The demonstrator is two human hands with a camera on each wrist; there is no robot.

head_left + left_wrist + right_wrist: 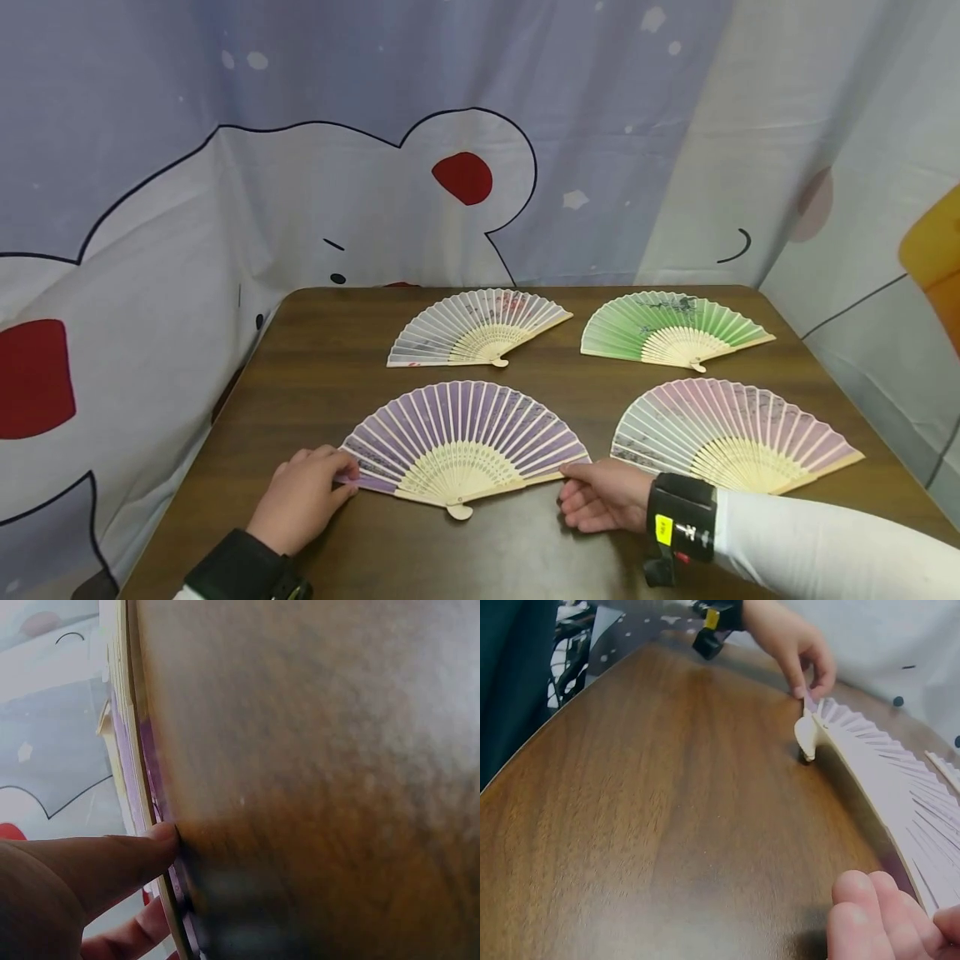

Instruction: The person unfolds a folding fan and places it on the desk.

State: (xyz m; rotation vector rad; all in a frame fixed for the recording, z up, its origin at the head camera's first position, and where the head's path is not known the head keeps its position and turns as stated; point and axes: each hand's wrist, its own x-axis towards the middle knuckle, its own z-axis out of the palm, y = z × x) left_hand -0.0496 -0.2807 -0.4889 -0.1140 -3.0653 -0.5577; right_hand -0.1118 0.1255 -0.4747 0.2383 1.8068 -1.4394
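Both hands lie on the dark wooden table (330,350) at the near edge: the left hand (302,497) pinches the left end of the spread purple paper fan with bamboo ribs (465,442), and the right hand (603,495) pinches its right end. Farther off lie a pink fan (731,433), a white fan (476,329) and a green fan (671,327), all spread flat.

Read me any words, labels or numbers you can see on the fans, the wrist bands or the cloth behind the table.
Nothing can be read.
Yellow tag on the black wrist band by the right hand: marks too small to read.
Green fan: dark painted marks, too small to tell whether they are writing.
White fan: reddish and grey marks, too small to read.
Purple fan and backdrop cloth: no text.
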